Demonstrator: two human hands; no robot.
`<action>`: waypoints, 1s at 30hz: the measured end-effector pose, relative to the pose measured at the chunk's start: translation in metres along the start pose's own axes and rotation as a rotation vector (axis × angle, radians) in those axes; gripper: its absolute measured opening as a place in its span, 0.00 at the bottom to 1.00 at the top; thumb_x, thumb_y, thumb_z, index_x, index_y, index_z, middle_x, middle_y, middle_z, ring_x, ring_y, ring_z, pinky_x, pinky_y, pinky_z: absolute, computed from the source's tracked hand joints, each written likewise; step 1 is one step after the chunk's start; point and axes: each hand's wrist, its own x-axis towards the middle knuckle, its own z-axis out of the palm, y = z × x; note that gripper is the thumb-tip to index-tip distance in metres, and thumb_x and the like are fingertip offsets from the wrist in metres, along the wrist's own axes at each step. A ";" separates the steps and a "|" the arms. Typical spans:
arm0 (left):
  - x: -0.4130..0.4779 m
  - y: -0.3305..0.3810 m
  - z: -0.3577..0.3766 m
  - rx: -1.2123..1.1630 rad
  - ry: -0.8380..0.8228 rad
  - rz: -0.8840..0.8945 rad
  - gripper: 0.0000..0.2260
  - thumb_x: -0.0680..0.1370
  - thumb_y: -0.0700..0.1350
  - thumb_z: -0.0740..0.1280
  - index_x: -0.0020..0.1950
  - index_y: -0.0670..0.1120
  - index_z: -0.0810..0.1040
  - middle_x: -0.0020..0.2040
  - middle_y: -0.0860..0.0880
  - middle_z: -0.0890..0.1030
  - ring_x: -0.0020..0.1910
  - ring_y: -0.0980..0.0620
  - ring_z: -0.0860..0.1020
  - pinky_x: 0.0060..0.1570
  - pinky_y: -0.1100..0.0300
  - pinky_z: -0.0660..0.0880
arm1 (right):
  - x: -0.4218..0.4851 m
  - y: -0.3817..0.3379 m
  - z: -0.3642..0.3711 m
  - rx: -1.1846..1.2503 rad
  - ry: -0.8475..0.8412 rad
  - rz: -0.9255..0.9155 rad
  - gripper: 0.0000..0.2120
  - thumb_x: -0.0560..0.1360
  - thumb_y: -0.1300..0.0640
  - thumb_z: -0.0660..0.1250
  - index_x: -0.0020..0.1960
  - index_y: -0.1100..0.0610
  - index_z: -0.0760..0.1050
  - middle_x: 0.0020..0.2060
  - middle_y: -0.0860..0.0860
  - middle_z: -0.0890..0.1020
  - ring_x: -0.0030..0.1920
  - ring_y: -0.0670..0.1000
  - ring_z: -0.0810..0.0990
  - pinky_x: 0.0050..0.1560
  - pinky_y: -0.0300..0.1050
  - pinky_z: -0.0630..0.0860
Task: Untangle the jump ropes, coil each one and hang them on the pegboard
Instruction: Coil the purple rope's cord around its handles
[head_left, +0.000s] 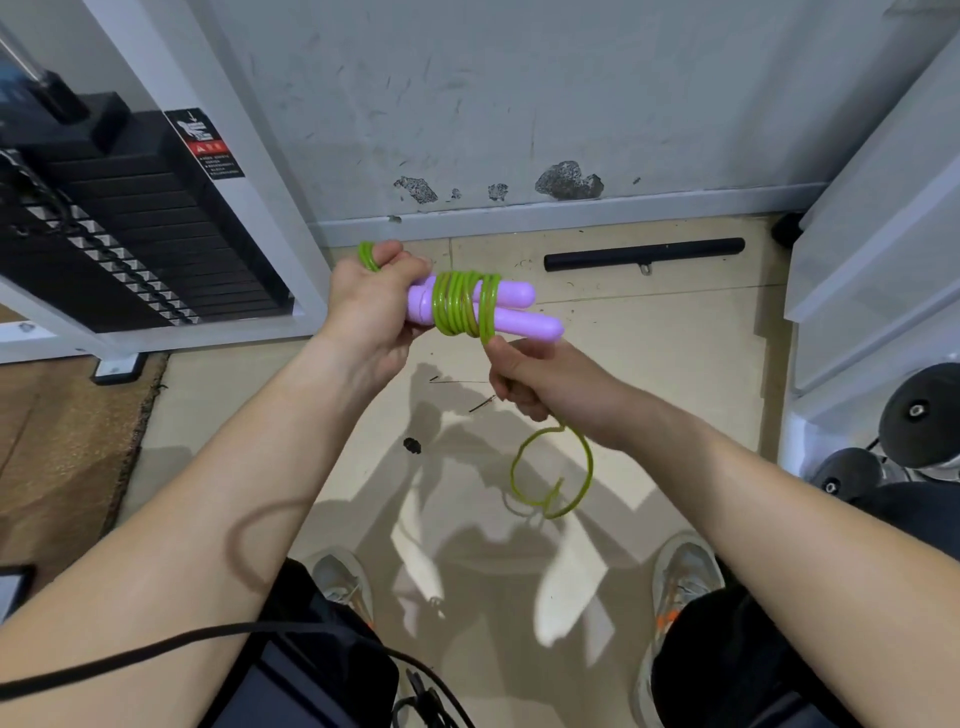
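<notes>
**Green cord on the purple handles: winding in progress, tail left over**

Your left hand (371, 306) holds the jump rope in the air above the floor (649, 338). Its fingers (400, 270) are curled tight round the near ends of the two purple handles (524, 314), with a bend of green cord (460, 304) caught at the knuckles.

The handles lie side by side. Their long axis runs from that hand out to your right and slightly down, with the free tips pointing right. Several turns of cord bind their middle.

Your right hand (524, 379) sits just below the turns, the nearer hand to the free cord. Its fingers (511, 358) are closed on the cord where it leaves the last turn, so the cord rises from them to the handles. The tail (589, 462) hangs below the fist in a loose loop.

Judgement: the next turn must cross the handles' axis, carried by the right hand, while the left only holds.
</notes>
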 end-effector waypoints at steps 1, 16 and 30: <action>-0.001 0.001 -0.001 0.016 -0.046 -0.020 0.12 0.78 0.31 0.65 0.48 0.47 0.68 0.36 0.49 0.71 0.31 0.53 0.73 0.31 0.61 0.76 | -0.001 -0.001 -0.007 -0.020 -0.039 -0.017 0.17 0.77 0.43 0.65 0.34 0.53 0.75 0.28 0.45 0.71 0.30 0.48 0.64 0.33 0.41 0.62; -0.005 0.007 -0.014 0.713 -0.459 0.355 0.17 0.73 0.42 0.68 0.60 0.47 0.69 0.53 0.49 0.73 0.48 0.43 0.80 0.47 0.53 0.80 | 0.001 -0.011 -0.035 -0.457 0.019 0.028 0.17 0.74 0.47 0.75 0.32 0.53 0.74 0.22 0.41 0.68 0.26 0.43 0.65 0.31 0.39 0.62; 0.002 -0.002 -0.007 0.661 0.213 0.817 0.16 0.75 0.37 0.65 0.62 0.40 0.70 0.55 0.48 0.73 0.53 0.55 0.73 0.57 0.68 0.69 | -0.020 -0.014 0.034 -0.398 0.476 -0.195 0.12 0.83 0.56 0.59 0.62 0.48 0.77 0.34 0.42 0.81 0.33 0.41 0.78 0.38 0.37 0.70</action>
